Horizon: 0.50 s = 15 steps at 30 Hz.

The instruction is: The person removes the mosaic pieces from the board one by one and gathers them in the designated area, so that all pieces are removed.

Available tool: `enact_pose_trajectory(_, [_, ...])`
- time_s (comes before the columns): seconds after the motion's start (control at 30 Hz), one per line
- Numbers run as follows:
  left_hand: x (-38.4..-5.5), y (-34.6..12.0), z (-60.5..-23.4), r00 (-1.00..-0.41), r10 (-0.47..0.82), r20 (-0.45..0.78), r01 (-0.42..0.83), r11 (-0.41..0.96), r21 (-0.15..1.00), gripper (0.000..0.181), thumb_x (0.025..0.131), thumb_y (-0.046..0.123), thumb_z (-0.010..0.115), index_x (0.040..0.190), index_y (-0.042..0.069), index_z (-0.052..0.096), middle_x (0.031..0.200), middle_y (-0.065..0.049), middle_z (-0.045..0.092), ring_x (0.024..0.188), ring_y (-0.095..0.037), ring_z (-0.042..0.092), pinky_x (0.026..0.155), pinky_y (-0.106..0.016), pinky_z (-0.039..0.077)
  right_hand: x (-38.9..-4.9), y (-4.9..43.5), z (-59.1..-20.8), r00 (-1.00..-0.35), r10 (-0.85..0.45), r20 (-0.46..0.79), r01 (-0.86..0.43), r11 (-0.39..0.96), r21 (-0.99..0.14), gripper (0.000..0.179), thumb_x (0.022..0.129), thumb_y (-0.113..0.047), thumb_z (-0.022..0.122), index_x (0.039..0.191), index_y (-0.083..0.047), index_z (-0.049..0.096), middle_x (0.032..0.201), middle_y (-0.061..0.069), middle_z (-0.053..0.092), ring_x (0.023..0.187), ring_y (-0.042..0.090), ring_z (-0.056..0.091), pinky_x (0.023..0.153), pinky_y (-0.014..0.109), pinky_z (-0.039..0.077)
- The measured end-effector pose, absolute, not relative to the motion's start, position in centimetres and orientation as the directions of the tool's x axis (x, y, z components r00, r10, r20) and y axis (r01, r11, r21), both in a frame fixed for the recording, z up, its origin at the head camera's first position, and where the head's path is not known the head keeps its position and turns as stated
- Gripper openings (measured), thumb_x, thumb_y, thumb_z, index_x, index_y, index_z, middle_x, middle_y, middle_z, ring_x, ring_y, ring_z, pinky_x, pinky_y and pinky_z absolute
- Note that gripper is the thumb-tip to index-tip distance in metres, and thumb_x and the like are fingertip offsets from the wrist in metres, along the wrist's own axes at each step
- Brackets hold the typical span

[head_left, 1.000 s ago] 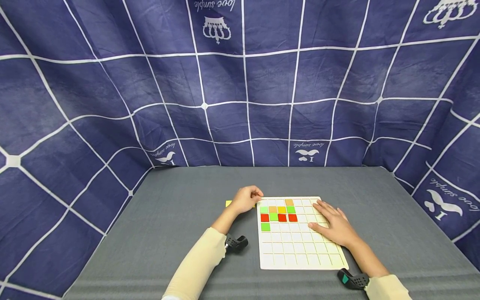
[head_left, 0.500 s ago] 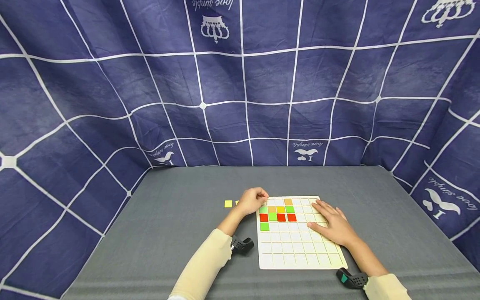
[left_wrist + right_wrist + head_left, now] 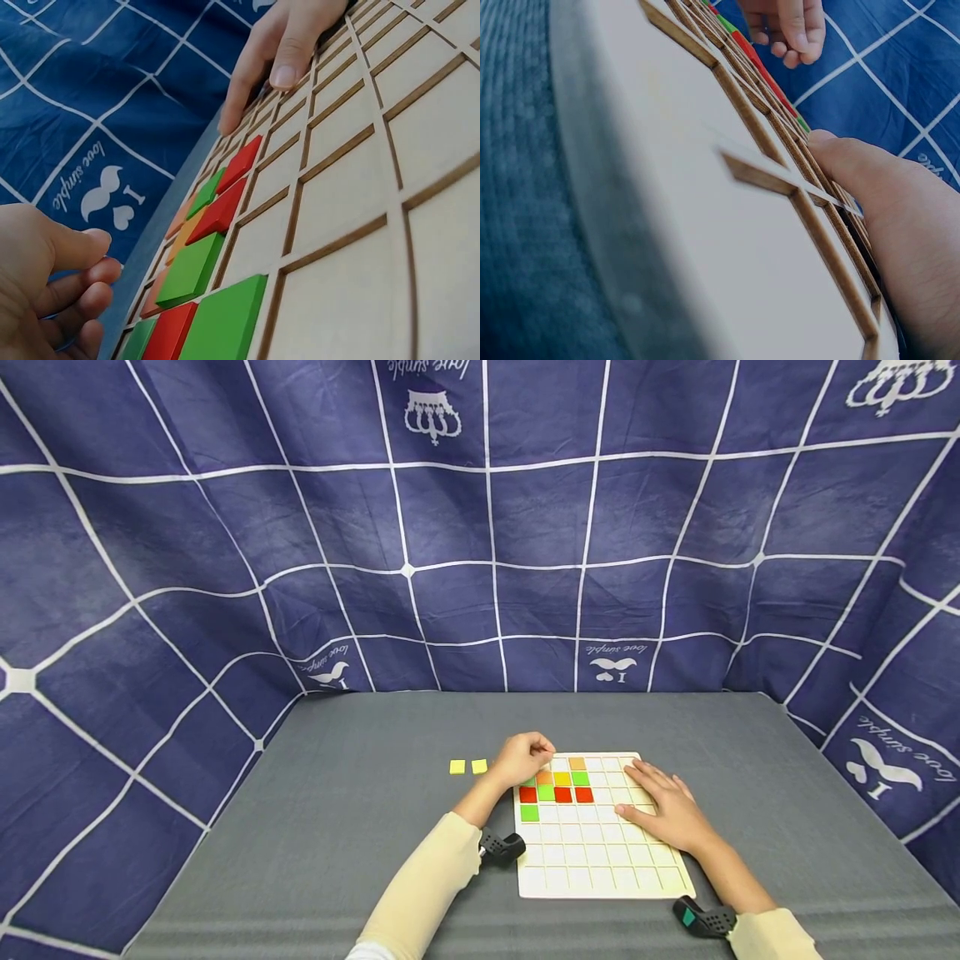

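In the head view my left hand (image 3: 522, 760) hovers over the far left corner of the white gridded board (image 3: 585, 881), its fingers curled and thumb tip against the index finger. The left wrist view shows the same pinch; I cannot tell whether a tile is between the fingertips. Near it lie red tiles (image 3: 528, 795), green tiles (image 3: 529, 813), an orange tile (image 3: 577, 763) and a yellow-orange tile (image 3: 562, 778) in the grid. A pale green tile is mostly hidden by the hand. My right hand (image 3: 671, 814) rests with spread fingers on the board's right edge.
Two yellow tiles (image 3: 457, 767) lie on the grey table (image 3: 360, 827) left of the board. A blue curtain (image 3: 450, 527) with white lines hangs behind the table. Black wrist bands (image 3: 501, 847) sit on both wrists.
My left hand has moved right, from beside the board to over its far left corner, uncovering the second yellow tile on the table. My right hand has stayed in place.
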<state>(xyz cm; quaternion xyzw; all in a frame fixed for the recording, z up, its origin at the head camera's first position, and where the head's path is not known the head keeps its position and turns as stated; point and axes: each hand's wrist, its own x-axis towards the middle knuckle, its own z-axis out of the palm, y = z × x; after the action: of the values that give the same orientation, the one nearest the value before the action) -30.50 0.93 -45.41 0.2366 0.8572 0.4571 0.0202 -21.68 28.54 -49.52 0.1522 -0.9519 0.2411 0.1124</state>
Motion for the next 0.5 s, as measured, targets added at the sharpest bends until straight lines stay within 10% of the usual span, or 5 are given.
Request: enact_pose_trajectory(0.5, [-30.5, 3.2, -45.7, -0.875, 0.439, 0.202, 0.43, 0.514, 0.742, 0.004, 0.088, 0.01, 0.071, 0.089, 0.007, 0.07, 0.076, 0.004, 0.063, 0.068, -0.004, 0.055, 0.067, -0.019, 0.046, -21.8, 28.6, -49.7, -0.922, -0.241, 0.304, -0.357, 0.835, -0.418, 0.074, 0.085, -0.047, 0.069, 0.141, -0.003, 0.049, 0.147, 0.022, 0.041, 0.134, 0.046, 0.035, 0.103, 0.068, 0.016])
